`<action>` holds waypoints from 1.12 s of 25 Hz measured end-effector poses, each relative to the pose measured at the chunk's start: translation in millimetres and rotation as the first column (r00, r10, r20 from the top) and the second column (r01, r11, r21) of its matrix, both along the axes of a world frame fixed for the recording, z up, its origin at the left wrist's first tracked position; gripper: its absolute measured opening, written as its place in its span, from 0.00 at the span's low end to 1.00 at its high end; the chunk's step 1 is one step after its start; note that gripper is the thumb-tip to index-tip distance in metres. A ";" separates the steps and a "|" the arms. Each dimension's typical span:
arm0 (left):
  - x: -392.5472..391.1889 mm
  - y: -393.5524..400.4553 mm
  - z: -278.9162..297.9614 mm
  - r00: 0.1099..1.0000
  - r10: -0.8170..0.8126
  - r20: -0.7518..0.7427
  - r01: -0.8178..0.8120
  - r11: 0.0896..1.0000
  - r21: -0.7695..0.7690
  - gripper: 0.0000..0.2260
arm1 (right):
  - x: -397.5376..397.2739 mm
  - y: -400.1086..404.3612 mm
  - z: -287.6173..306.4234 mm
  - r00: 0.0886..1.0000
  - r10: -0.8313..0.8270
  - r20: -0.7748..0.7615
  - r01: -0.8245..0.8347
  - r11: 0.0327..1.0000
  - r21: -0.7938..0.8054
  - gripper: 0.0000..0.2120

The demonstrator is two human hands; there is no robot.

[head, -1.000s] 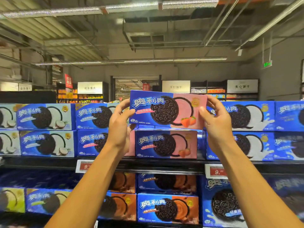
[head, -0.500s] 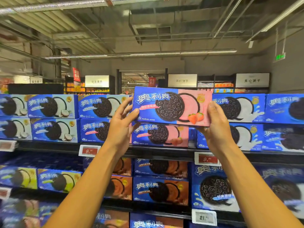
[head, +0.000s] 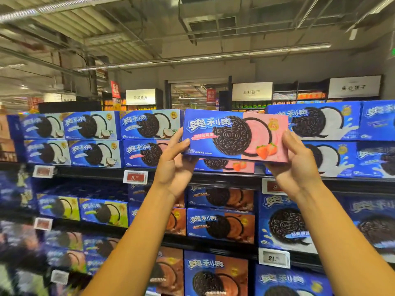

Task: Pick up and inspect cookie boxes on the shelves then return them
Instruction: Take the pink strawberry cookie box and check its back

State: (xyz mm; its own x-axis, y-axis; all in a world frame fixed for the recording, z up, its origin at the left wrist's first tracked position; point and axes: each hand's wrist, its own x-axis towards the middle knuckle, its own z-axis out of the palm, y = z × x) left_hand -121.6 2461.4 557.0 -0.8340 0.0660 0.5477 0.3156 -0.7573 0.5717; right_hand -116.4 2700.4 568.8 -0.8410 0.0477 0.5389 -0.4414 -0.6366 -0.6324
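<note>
I hold a blue and pink strawberry cookie box (head: pixel 235 135) in front of the top shelf (head: pixel 224 178), its printed front facing me. My left hand (head: pixel 176 163) grips its left end and my right hand (head: pixel 294 165) grips its right end. Directly behind and below it another strawberry box (head: pixel 226 165) stands on the shelf, mostly hidden. A further strawberry box (head: pixel 143 153) is on the shelf to the left, partly behind my left hand.
Coconut cookie boxes (head: pixel 94 139) fill the top shelf on the left and blue-and-white boxes (head: pixel 320 124) on the right. Chocolate boxes (head: pixel 220 225) and a large blue box (head: pixel 286 225) sit on lower shelves. Price tags (head: pixel 135 177) line the shelf edges.
Both hands have kept their grip on the strawberry box and brought it slightly lower and closer to me, away from the shelf. The view has tilted, showing more lower shelves.
</note>
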 end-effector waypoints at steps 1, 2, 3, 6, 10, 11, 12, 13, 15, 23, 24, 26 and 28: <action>-0.1 -1.5 -2.1 1.000 -0.017 0.006 0.017 1.000 0.019 0.29 | 1.2 -0.3 -0.7 1.000 0.006 0.000 -0.006 1.000 -0.007 0.19; -0.5 -3.2 -4.4 0.999 -0.033 -0.003 0.033 0.999 0.028 0.29 | 3.1 -1.7 -1.2 1.000 0.025 -0.006 -0.025 0.999 -0.020 0.20; -0.9 -5.1 -7.1 0.999 -0.047 -0.019 0.047 0.999 0.028 0.29 | 4.9 -2.8 -2.5 0.998 0.060 -0.012 -0.060 0.997 -0.041 0.20; -4.8 -13.0 -14.3 0.993 -0.111 -0.049 0.114 0.992 0.048 0.23 | 9.8 -7.4 -9.2 0.978 0.209 0.022 -0.203 0.964 -0.173 0.19; -10.7 -30.9 -22.1 0.981 -0.193 -0.036 0.195 0.978 0.069 0.20 | 13.3 -26.6 -14.6 0.961 0.262 0.091 -0.225 0.928 -0.296 0.15; -11.8 -36.0 -23.4 0.979 -0.204 -0.019 0.205 0.975 0.083 0.22 | 13.9 -33.1 -14.9 0.962 0.259 0.085 -0.222 0.925 -0.308 0.19; -12.9 -42.5 -24.5 0.979 -0.206 0.002 0.205 0.974 0.098 0.25 | 14.3 -40.5 -15.2 0.965 0.251 0.081 -0.214 0.924 -0.316 0.23; -13.6 -49.8 -25.7 0.979 -0.204 0.013 0.202 0.973 0.109 0.27 | 14.6 -47.6 -16.0 0.968 0.240 0.078 -0.204 0.926 -0.318 0.27; -14.1 -64.8 -27.9 0.976 -0.219 0.007 0.217 0.970 0.109 0.25 | 16.2 -61.8 -17.9 0.971 0.224 0.080 -0.188 0.930 -0.316 0.30; 7.1 -102.8 -24.4 0.987 -0.160 0.027 0.157 0.983 0.098 0.25 | 9.4 -100.7 -35.9 0.991 0.090 0.101 -0.062 0.966 -0.252 0.18; 11.6 -105.2 -22.3 0.994 -0.108 0.014 0.107 0.992 0.061 0.23 | 7.3 -105.1 -39.9 0.987 0.048 0.155 -0.010 0.971 -0.238 0.10; 23.6 -103.6 -19.3 1.000 -0.018 -0.001 0.018 1.000 0.001 0.22 | 1.9 -112.9 -48.1 0.968 0.036 0.249 0.034 0.962 -0.272 0.09; 38.0 -96.7 -19.2 1.000 0.003 -0.029 -0.005 0.997 -0.082 0.19 | -1.2 -124.1 -53.9 0.960 0.049 0.275 0.041 0.949 -0.314 0.11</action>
State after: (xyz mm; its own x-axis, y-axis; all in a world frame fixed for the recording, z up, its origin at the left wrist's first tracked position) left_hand -83.5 2364.7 537.8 -0.8181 0.1084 0.5648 0.3361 -0.7068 0.6225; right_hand -117.6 2576.3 514.9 -0.9545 0.1723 0.2435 -0.2752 -0.8234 -0.4962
